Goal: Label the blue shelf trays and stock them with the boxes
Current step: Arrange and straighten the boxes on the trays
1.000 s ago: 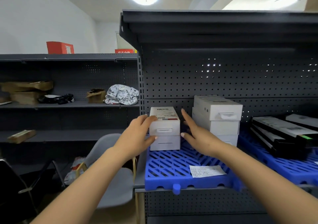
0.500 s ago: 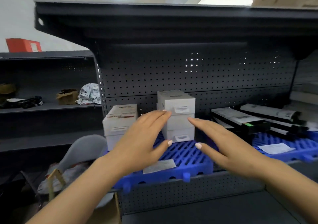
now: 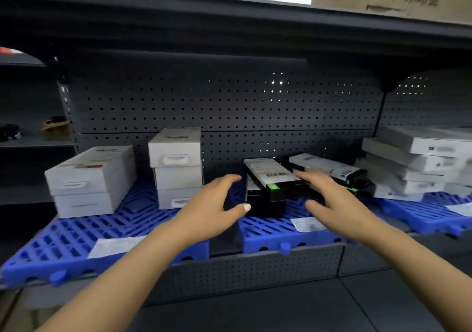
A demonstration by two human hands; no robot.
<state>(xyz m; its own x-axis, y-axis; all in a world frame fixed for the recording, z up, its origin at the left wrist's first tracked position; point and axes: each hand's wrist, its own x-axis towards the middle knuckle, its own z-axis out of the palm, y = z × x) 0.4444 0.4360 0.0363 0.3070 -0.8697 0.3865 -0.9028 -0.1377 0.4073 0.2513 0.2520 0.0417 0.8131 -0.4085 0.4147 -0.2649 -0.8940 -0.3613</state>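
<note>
Both hands have swung off the white boxes [image 3: 92, 178]; left hand [image 3: 212, 211] and right hand [image 3: 332, 204] flank the black boxes [image 3: 273, 186], fingers wide, empty. A hasty squeeze could topple that skewed stack.

- Two arms come up from the bottom of the view, one on each side.
- Both arms are bare. No sleeve shows on either one, all the way down to the bottom edge.
- The left hand [image 3: 212, 209] has no glove, no ring and no watch.
- The thumb nail on the left hand is painted a pale, light colour.
- The right hand [image 3: 329, 204] is bare too, with no glove, ring or band at the wrist.
- The right hand looks a bit blurry, so its nails are hard to make out.
</note>
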